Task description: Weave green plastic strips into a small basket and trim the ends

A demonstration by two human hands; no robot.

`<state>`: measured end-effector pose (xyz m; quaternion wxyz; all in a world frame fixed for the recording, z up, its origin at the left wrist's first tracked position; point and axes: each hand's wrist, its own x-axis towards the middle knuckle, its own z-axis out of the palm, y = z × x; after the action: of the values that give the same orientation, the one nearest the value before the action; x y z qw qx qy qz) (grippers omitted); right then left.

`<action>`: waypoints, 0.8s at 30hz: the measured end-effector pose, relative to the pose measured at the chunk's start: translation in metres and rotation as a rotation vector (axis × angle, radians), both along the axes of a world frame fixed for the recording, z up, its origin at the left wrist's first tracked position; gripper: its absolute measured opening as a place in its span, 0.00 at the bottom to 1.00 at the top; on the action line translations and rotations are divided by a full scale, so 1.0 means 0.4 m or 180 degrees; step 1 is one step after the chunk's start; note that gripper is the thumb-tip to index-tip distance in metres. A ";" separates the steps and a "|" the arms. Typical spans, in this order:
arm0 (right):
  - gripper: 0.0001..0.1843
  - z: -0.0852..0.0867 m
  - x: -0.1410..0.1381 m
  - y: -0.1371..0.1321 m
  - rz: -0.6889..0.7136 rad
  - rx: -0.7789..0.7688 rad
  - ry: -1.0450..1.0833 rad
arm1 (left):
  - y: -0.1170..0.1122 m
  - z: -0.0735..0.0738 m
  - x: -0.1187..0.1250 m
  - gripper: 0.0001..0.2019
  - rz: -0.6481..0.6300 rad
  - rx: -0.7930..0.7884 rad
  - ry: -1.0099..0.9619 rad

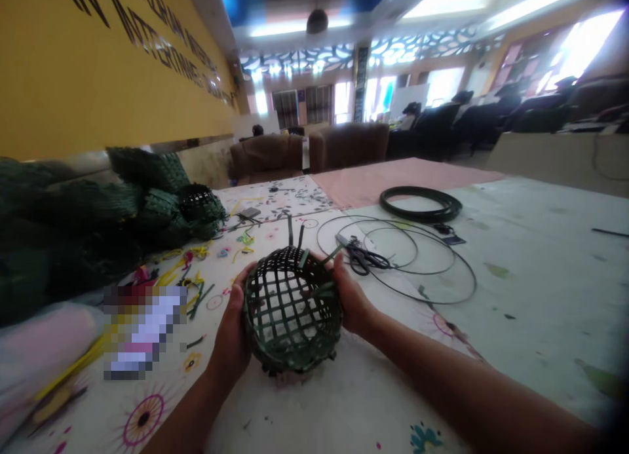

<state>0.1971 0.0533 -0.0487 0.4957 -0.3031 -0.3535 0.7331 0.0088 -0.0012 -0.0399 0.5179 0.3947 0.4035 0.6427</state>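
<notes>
A small dark green woven basket (295, 352) is held between my two hands over the table, its open lattice facing me. Several loose strip ends stick up from its far side. My left hand (238, 323) presses against its left side, fingers partly hidden behind it. On the other side my right hand (354, 300) grips the rim, with a green strip (333, 254) by its fingertips. Just beyond that hand lie black-handled scissors (363, 257), on top of loops of thin wire-like strand (464, 300).
A thick dark coil (420, 204) rests farther back on the right. Piled woven green baskets (162, 205) fill the left side. Yellow and green strip scraps (196, 254) and a plastic bag (49, 339) lie on the left of the flowered tablecloth (304, 421). Brown chairs (348, 149) stand beyond.
</notes>
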 end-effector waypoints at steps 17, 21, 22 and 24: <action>0.35 -0.016 0.000 0.024 0.0266 -0.0438 0.0467 | 0.019 -0.015 -0.023 0.32 0.0190 -0.0866 0.0205; 0.32 -0.025 -0.011 0.018 0.0538 -0.0479 0.0438 | 0.024 -0.027 -0.043 0.37 0.0372 -0.1171 0.0056; 0.32 -0.026 -0.013 0.017 0.0551 -0.0494 0.0386 | 0.026 -0.031 -0.050 0.39 0.0417 -0.1234 0.0078; 0.32 -0.025 -0.013 0.014 0.0519 -0.0452 0.0211 | 0.029 -0.035 -0.062 0.42 0.0460 -0.1299 0.0129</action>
<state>0.1920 0.0588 -0.0587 0.4230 -0.2834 -0.3076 0.8038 -0.0159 0.0106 -0.0539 0.5314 0.2645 0.5629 0.5751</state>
